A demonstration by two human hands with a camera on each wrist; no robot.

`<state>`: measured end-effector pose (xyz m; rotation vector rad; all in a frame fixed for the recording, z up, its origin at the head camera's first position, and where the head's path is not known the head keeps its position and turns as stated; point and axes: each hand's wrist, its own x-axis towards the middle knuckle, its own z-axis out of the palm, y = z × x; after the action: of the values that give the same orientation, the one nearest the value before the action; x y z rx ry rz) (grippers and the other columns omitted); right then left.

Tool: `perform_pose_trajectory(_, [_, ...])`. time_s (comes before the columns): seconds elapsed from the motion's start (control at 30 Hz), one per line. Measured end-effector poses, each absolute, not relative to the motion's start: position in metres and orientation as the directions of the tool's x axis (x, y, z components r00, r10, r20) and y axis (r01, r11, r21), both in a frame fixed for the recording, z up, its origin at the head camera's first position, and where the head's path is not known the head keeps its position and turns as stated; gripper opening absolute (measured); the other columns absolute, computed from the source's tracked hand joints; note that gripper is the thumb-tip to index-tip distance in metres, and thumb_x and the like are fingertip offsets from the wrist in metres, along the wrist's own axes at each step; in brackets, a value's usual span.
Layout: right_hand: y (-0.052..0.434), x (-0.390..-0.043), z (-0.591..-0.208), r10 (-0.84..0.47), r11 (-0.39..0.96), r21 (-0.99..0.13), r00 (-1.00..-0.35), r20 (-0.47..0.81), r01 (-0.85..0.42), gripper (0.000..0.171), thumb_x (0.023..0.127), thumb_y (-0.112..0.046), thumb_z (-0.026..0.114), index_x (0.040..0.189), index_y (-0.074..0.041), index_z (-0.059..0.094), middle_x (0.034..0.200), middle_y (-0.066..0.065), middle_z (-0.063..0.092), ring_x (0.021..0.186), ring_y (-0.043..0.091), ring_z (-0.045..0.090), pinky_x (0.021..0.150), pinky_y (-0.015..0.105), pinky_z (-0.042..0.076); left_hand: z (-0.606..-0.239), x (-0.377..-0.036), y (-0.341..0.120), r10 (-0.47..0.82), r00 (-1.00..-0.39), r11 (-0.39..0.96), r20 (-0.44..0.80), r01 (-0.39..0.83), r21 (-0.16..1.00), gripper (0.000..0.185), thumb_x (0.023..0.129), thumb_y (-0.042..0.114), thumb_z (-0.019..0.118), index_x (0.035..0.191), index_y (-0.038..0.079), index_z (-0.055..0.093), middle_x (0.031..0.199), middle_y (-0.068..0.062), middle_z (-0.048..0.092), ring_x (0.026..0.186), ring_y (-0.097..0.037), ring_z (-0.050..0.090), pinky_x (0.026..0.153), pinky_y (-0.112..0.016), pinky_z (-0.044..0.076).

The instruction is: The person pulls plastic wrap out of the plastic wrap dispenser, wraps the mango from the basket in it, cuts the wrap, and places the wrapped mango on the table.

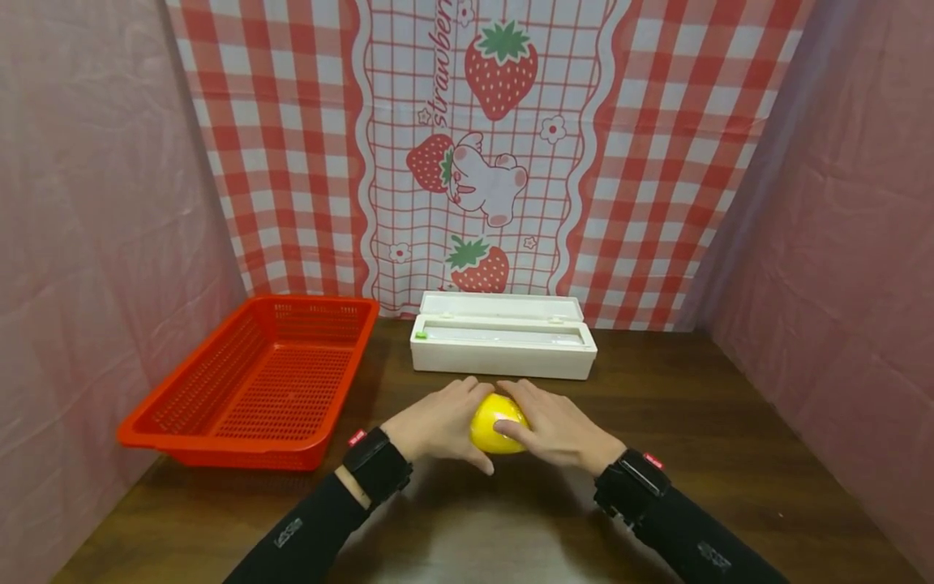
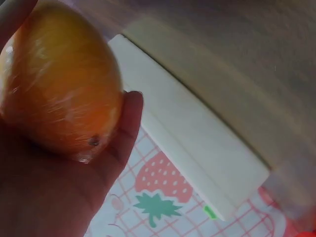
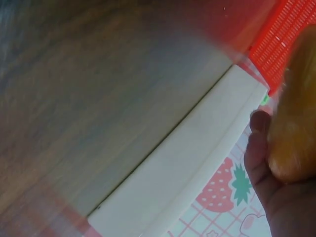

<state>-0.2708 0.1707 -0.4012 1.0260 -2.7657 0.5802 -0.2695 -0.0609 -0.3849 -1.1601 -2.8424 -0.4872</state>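
A yellow oval fruit (image 1: pixel 487 418), wrapped in clear plastic film (image 2: pixel 52 106), is held between both hands above the table. My left hand (image 1: pixel 438 423) cups it from the left, its thumb pointing down beside the fruit. From the other side my right hand (image 1: pixel 560 428) grips it, with the thumb across the near face and the fingers over the top. In the left wrist view the film is wrinkled and glossy, and a small dark spot shows at the fruit's end. Just beyond the hands stands a long white wrap dispenser box (image 1: pixel 503 362), its lid (image 1: pixel 499 306) raised.
To the left, a red perforated plastic basket (image 1: pixel 219 443) sits on the dark wooden table (image 1: pixel 657 503). A small green piece (image 1: pixel 421 335) shows on the dispenser's left end. A strawberry-print checked cloth (image 1: pixel 292 162) hangs behind, and pink cloth (image 1: pixel 839 243) borders both sides.
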Motion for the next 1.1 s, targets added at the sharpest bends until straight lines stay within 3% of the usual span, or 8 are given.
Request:
perform_pose_trajectory(0.17, [0.175,-0.273,-0.399,-0.589,0.671,-0.416,-0.782,0.204,-0.613,0.085,0.085,-0.064,0.069,0.148,-0.014,0.042,0.125,-0.006,0.05,0.096,0.011,0.055,0.085,0.032,0.053,-0.385,-0.272,-0.065,0.653,-0.75,0.688,0.107,0.646,0.331,0.092,0.073,0.046,0.09,0.145,0.01,0.045,0.125,-0.003,0.051,0.108,-0.018,0.047,0.091,-0.031,0.051])
perform_pose_trajectory(0.37, [0.178,-0.273,-0.395,-0.593,0.656,-0.462,-0.786,0.174,-0.597,0.088,0.079,-0.051,0.083,0.145,-0.007,0.047,0.126,-0.001,0.054,0.102,0.015,0.053,0.089,0.038,0.052,-0.391,-0.278,-0.068,0.61,-0.782,0.695,0.126,0.605,0.388,0.094,0.073,0.045,0.09,0.147,0.009,0.045,0.126,-0.004,0.049,0.108,-0.019,0.049,0.093,-0.036,0.052])
perform_pose_trajectory(0.73, [0.179,-0.286,-0.403,-0.543,0.729,-0.4,-0.825,0.157,-0.556,0.075,0.08,-0.044,0.085,0.14,-0.01,0.055,0.126,0.001,0.061,0.107,0.018,0.053,0.093,0.043,0.049,-0.406,-0.288,-0.058,0.547,-0.821,0.762,0.165,0.569,0.308,0.094,0.073,0.048,0.09,0.145,0.006,0.047,0.137,-0.009,0.057,0.113,-0.026,0.053,0.098,-0.041,0.049])
perform_pose_trajectory(1.1, [0.182,-0.288,-0.411,-0.537,0.748,-0.409,-0.839,0.086,-0.522,0.072,0.082,-0.045,0.083,0.138,-0.009,0.056,0.127,0.004,0.061,0.103,0.016,0.055,0.092,0.043,0.049,-0.415,-0.292,-0.055,0.543,-0.834,0.771,0.097,0.541,0.337,0.096,0.073,0.05,0.089,0.147,0.006,0.045,0.141,-0.009,0.054,0.118,-0.026,0.052,0.1,-0.042,0.048])
